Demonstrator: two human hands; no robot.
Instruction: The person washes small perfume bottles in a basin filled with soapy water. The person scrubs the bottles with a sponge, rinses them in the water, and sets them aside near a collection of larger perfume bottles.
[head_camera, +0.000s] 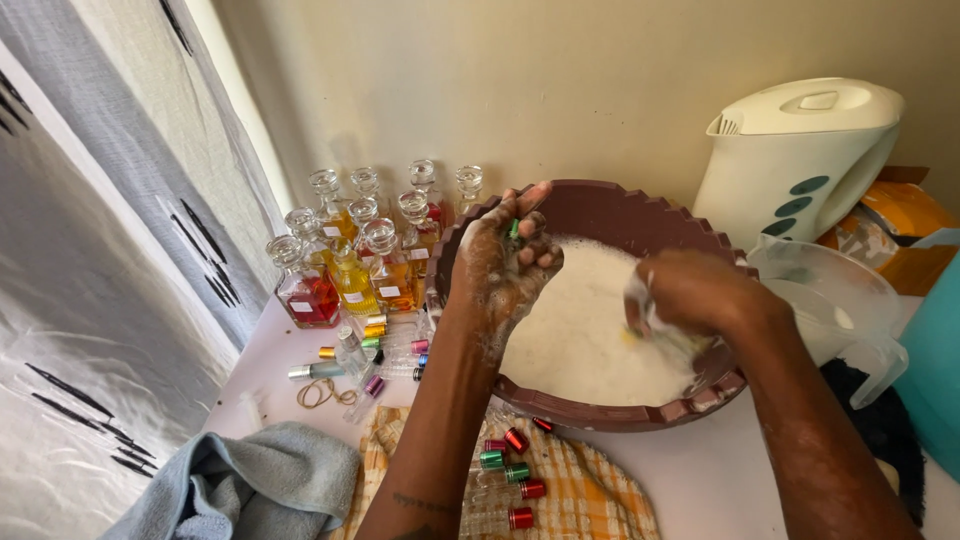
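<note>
Left hand raised over the basin, sudsy, fingers pinching shut on a small vial with a green cap. Right hand curled closed low at the foam's right side, gripping something pale and a yellowish bit; cannot tell what it is.

Both are working over the maroon scalloped basin, which is holding thick white foam.

Progress, judging by the layout: a cluster of capped vials, red and green tops, is lying on the checked orange cloth in front of the basin, likely washed already. More small vials are lying left of the basin on the white tabletop, seemingly waiting. So partway through, I'd say.

Room: tight. Glass stoppered bottles of coloured liquid are crowding the basin's left rim, near the left wrist. A clear plastic jug is touching the basin's right side, a white kettle behind it. A grey towel is hanging at the table's near-left edge by the curtain. Open space is mostly straight above the foam.
</note>
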